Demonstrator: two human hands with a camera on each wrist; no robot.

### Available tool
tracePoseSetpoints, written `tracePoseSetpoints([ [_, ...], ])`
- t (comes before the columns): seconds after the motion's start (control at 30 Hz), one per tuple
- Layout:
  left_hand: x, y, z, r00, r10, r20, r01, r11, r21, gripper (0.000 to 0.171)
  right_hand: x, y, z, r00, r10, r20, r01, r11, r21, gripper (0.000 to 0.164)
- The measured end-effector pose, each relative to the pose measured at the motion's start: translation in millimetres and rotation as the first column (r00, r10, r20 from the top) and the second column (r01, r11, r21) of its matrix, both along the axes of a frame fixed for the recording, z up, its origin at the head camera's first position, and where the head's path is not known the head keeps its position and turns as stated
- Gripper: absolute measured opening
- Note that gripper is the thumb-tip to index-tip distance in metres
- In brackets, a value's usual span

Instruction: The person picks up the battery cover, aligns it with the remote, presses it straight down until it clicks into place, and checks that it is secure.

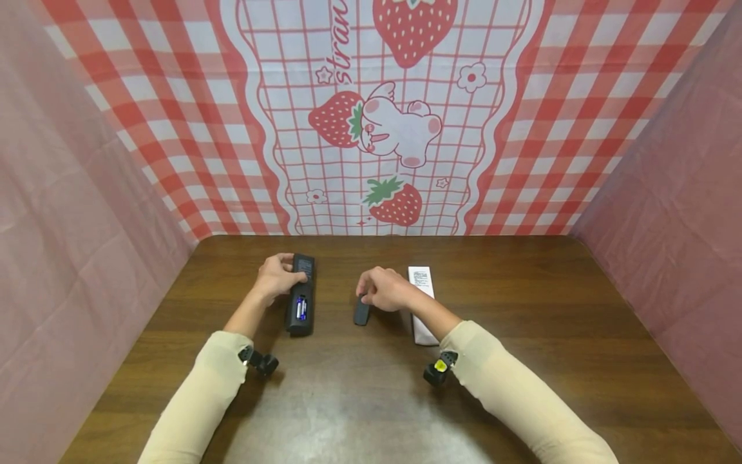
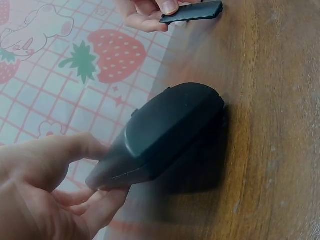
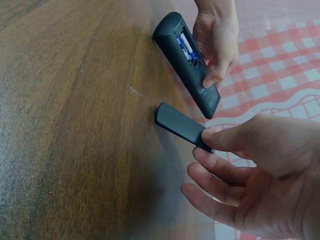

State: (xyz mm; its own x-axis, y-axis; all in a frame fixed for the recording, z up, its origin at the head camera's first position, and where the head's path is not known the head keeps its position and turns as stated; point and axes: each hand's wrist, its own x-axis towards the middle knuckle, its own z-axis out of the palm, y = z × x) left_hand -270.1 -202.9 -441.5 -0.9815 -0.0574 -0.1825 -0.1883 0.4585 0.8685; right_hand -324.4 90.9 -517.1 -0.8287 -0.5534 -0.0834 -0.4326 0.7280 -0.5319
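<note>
My left hand grips a black remote control by its far part, thumb on top and fingers round the side. The remote is back side up, and its battery compartment lies uncovered with blue-and-white batteries inside. To its right, my right hand pinches one end of a black battery cover between thumb and index finger; the other fingers are spread loosely. In the right wrist view the cover is apart from the remote. The left wrist view shows the remote's rounded end with the cover beyond it.
A white box with printed text lies on the brown wooden table, partly behind my right hand and forearm. A red-and-white checked cloth with strawberries hangs at the back edge. Pink cloth walls stand on both sides.
</note>
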Motion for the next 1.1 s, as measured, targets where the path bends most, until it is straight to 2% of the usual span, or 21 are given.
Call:
tracePoseSetpoints([
  [0.3, -2.0, 0, -0.5, 1.000, 0.018, -0.010, -0.018, 0.999, 0.031, 0.078, -0.5, 1, 0.6, 1.000, 0.000, 0.001, 0.000, 1.000, 0.002, 0.016],
  [0.83, 0.1, -2, 4.8, 1.000, 0.008, -0.024, -0.007, 0.999, 0.035, 0.078, -3.5, 1, 1.4, 0.999, 0.003, 0.036, -0.003, 1.000, -0.007, 0.017],
  [0.9, -0.5, -1, 4.7, 1.000, 0.007, -0.023, -0.006, 0.999, 0.036, 0.077, 2.2, 1, 8.0, 1.000, 0.006, 0.029, -0.006, 1.000, -0.022, 0.016],
  [1.1, -2.2, -1, 8.5, 1.000, 0.002, -0.018, -0.002, 1.000, 0.029, 0.077, 57.6, -4, 84.4, 0.997, -0.010, 0.072, 0.013, 0.999, -0.048, 0.010],
])
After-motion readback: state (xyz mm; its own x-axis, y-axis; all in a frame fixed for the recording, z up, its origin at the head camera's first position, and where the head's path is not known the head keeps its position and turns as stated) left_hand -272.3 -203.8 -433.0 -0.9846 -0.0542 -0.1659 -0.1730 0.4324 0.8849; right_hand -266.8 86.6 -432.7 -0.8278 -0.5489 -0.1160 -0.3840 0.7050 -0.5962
